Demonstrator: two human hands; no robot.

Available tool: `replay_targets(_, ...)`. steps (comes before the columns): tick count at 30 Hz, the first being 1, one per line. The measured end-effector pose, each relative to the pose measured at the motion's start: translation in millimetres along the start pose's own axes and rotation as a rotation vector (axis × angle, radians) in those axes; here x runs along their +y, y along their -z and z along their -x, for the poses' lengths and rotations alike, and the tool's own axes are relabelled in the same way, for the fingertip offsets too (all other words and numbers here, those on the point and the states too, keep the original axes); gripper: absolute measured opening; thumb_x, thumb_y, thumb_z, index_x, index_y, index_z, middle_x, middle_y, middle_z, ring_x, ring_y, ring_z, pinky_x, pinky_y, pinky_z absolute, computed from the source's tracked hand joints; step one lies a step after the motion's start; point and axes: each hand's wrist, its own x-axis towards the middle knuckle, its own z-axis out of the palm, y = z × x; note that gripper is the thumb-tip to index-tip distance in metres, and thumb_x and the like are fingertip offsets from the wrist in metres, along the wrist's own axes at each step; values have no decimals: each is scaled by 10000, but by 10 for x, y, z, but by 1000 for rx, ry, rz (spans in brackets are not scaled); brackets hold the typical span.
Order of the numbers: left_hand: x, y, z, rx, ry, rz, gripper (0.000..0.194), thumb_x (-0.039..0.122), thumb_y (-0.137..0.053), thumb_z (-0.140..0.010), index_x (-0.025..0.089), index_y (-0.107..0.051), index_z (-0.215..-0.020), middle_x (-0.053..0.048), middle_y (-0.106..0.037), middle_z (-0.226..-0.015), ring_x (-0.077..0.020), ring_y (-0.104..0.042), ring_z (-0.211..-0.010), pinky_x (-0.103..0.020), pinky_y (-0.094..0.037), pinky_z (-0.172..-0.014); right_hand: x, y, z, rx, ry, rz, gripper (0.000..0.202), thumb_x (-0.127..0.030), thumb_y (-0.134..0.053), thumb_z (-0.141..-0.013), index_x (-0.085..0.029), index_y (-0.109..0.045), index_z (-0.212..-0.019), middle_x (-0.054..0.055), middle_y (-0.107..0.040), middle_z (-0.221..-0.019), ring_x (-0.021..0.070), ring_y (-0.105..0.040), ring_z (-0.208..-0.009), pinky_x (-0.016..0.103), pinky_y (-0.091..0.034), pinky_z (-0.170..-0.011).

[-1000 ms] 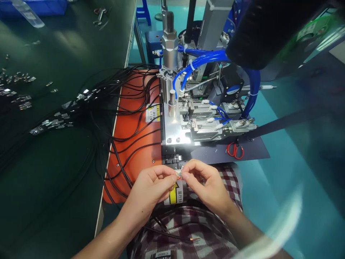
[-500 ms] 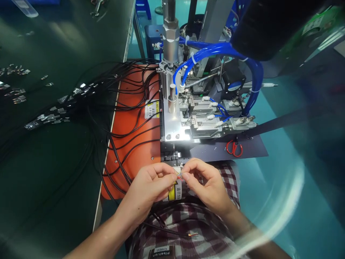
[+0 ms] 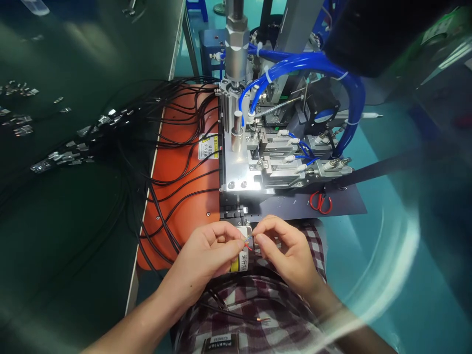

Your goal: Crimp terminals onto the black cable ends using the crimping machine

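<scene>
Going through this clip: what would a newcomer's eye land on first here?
Probably the thick blue tubes arching over the silver machine. Next, the orange surface left of it, crossed by black cables. Front and centre, the left hand pinches thin wires, the right hand close beside.

And here we have the dark green, smooth-topped table (image 3: pixel 73 236), with silver metal connector pieces (image 3: pixel 18 88) scattered loose along its far left side, and a spreading bundle of thin black cables (image 3: pixel 114 140) with shiny silver metal ends (image 3: pixel 70 155) lying right across it.
</scene>
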Motion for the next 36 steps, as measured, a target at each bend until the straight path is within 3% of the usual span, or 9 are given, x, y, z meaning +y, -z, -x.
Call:
replay_targets(7, -39, 20, -17, -16, -3, -2, 243, 345, -686, -704, 149, -543, -701, 78, -377, -496, -22, -234, -411, -167, -137, -396, -24, 16, 20, 27, 291, 265, 110, -107, -611, -852, -206, -623, -897, 24, -626, -772, 160, -580, -674, 303, -470, -608)
replay_targets(17, -9, 1, -9, -40, -11, 26, 228, 329, -670, -711, 132, -554, -709, 86, -388, -493, -10, -254, -393, -170, -134, -398, 33, 38, 87, 62, 498, 505, 212, -68, -622, -838, -220, -615, -985, 50, -697, -820, 189, -652, -729, 336, -483, -628)
replay_targets(28, -33, 1, 9, -59, -49, 40, 193, 288, -651, -743, 132, -583, -834, 81, -433, -520, -13, -313, -390, -173, -168, -411, 74, -11, 111, 104, 478, 395, 197, -37, -656, -805, -200, -609, -905, 19, -663, -763, 161, -622, -685, 297, -470, -619)
replay_targets(33, -39, 4, 5, -78, -48, 58, 175, 274, -644, -767, 141, -544, -821, 87, -428, -522, -9, -311, -386, -166, -154, -406, 78, -34, 130, 145, 184, 116, 161, -82, -604, -847, -219, -610, -931, 9, -608, -821, 139, -579, -699, 251, -463, -583)
replay_targets(36, -40, 3, 2, -97, -46, 60, 182, 280, -645, -778, 140, -538, -821, 84, -430, -529, -9, -309, -393, -161, -159, -404, 65, -27, 112, 117, 108, 45, 121, -107, -600, -850, -222, -625, -879, 2, -594, -810, 137, -552, -693, 251, -445, -589)
